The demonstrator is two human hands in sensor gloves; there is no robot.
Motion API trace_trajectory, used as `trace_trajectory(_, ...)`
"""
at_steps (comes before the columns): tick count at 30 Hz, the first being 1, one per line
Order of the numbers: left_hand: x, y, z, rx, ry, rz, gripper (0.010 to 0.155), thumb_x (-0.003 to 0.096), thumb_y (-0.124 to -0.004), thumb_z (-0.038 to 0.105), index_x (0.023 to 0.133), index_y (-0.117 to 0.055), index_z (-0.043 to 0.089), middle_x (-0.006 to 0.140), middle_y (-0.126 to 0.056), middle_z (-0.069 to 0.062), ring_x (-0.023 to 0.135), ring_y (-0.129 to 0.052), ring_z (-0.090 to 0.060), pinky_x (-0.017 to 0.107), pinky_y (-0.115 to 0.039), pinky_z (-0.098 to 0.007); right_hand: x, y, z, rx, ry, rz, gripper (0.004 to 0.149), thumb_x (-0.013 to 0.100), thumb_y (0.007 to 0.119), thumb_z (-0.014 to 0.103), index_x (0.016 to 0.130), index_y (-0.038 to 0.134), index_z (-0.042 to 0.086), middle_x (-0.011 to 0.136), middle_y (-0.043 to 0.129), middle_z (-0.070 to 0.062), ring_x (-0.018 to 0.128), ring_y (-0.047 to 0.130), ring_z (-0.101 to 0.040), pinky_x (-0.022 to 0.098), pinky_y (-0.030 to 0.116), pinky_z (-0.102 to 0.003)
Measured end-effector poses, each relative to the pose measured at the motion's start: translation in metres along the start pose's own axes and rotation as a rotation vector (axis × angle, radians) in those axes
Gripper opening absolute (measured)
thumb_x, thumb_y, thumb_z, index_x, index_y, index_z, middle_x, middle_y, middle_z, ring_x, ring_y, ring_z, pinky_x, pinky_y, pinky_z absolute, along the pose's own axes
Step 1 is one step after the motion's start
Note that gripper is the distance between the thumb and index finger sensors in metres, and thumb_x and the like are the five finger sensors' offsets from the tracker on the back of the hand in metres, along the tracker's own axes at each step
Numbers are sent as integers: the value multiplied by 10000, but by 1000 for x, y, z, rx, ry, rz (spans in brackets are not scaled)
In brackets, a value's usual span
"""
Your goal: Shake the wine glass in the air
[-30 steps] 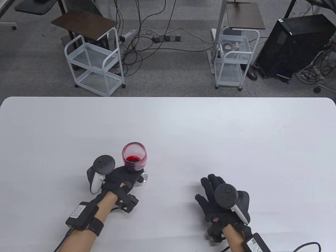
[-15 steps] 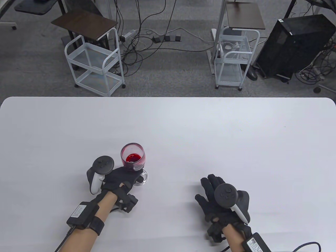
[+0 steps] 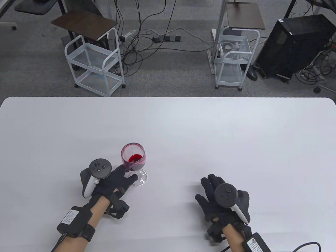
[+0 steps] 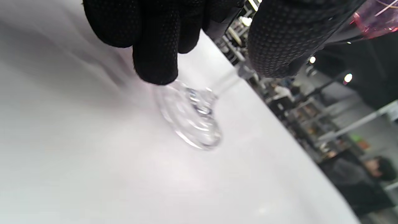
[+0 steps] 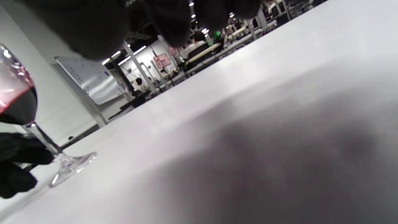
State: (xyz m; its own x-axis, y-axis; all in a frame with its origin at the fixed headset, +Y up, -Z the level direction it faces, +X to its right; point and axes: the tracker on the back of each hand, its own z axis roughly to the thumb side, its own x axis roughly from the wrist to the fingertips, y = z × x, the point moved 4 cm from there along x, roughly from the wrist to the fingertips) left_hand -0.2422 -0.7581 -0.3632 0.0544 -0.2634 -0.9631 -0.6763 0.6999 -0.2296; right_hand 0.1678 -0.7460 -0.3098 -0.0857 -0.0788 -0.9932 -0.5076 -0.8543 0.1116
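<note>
Left hand has slid back, fingers loosening off the stem; glass stands on table. Release step; next, withdraw clear. Right hand lies flat, open.

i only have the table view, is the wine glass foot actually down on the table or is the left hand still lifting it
Observer: Down. In the right wrist view the wine glass foot sits flat on the table.
Operator: is the left hand gripping the stem
Observer: The left wrist view shows the left hand with fingers either side of the stem, a gap showing; whether they touch is unclear.
Operator: wine settled?
Observer: The right wrist view shows its surface roughly level in the bowl.
</note>
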Motion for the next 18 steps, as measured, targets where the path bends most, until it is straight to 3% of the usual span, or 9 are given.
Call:
trace_trajectory(4,-28,31,-17,270,13,75,767,465,-869,592,1103,-594,268,1308,-417,-83,1082,-762,-321,796,-555,-587,0,0,0,-3,-2,-3,701,423,736,552,1027,536,256,1163,396,-50,1072,337,-369,740,349,-633)
trace_trajectory(7,-49,52,-32,420,17,140,781,467,-823,634,1118,-562,293,1322,-350,-46,1173,-606,-300,824,-428,-609,0,0,0,-4,2,-8,700,424,736,551,1027,536,256,1163,396,-49,1073,336,-368,740,349,-633)
trace_trajectory(12,-73,66,-57,538,66,146,823,471,-754,690,1151,-451,339,1280,-300,22,1238,-332,-271,824,-223,-610,-1,-2,-1,-5,10,-20,702,424,735,552,1028,535,255,1163,395,-50,1072,337,-370,740,349,-633)
trace_trajectory(15,-82,68,-64,647,44,212,834,464,-727,718,1154,-422,363,1267,-283,48,1243,-261,-246,820,-190,-600,-1,-3,-2,-1,13,-28,700,423,736,550,1027,537,256,1163,397,-50,1073,337,-368,740,349,-633)
trace_trajectory(18,-82,65,-71,653,64,184,852,457,-710,734,1157,-384,372,1264,-237,54,1239,-202,-239,812,-153,-594,-1,-2,-3,-1,22,-25,701,423,737,549,1027,536,256,1163,396,-50,1073,336,-368,740,348,-633)
